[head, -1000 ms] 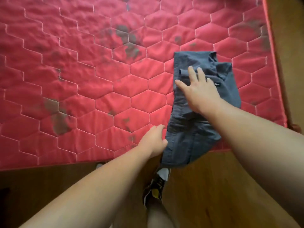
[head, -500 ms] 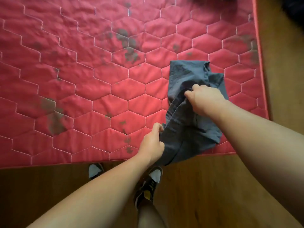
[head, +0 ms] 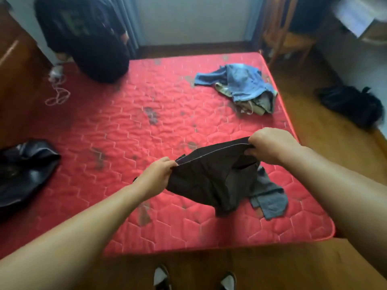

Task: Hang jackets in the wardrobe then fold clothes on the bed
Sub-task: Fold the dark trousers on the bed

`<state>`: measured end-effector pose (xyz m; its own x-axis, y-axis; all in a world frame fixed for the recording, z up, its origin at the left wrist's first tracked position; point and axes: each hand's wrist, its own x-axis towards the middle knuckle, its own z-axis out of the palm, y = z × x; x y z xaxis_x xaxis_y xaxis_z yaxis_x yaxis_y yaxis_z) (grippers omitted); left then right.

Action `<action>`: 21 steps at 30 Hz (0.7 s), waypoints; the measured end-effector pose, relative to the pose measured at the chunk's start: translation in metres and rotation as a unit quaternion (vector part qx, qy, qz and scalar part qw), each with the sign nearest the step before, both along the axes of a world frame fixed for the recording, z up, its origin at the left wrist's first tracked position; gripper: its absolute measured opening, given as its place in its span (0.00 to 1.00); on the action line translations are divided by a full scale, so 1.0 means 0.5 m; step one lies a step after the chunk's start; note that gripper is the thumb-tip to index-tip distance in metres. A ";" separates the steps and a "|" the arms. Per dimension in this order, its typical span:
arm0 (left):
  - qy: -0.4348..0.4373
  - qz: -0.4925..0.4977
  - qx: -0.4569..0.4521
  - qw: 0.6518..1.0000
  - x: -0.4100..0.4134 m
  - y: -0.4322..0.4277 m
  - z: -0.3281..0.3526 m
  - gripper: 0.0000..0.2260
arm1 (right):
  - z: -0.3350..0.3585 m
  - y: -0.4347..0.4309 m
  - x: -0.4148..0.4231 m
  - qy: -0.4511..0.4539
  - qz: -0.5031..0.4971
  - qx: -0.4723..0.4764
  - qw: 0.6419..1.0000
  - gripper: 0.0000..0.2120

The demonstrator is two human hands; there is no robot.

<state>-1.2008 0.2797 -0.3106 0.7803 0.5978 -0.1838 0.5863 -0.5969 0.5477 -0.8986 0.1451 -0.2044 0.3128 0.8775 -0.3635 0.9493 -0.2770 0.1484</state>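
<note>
Half done at most, seemingly: gripping a dark garment [head: 209, 176] taut with left hand [head: 156, 174] and right hand [head: 270, 145] over the bed [head: 125, 132], with blue heap [head: 240, 82] and black jacket [head: 23, 170] left to do.

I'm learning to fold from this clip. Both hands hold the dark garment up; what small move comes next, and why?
Probably lower the dark garment flat onto bare mattress left of the grey garment. The left hand and right hand grip its top edge, and it hangs bunched, partly covering the grey one.
</note>
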 end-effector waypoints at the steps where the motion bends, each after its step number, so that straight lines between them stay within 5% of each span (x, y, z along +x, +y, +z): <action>1: -0.010 -0.006 0.028 1.000 -0.012 0.029 0.064 0.15 | 0.062 0.005 -0.009 -0.008 0.000 0.011 1.000 0.18; 8: -0.043 -0.066 0.192 0.978 -0.081 0.157 0.520 0.13 | 0.405 0.032 -0.076 -0.063 -0.001 0.155 0.986 0.19; 10: 0.032 -0.084 0.206 0.974 -0.109 0.164 0.619 0.17 | 0.478 0.038 -0.094 -0.032 0.010 0.207 0.978 0.18; 14: 0.141 -0.097 0.100 0.980 -0.221 0.170 0.663 0.20 | 0.545 0.052 -0.122 0.024 0.022 0.291 0.956 0.14; 21: 0.076 -0.022 0.149 0.986 -0.345 0.236 0.758 0.16 | 0.569 0.090 -0.164 -0.003 0.048 0.315 0.948 0.15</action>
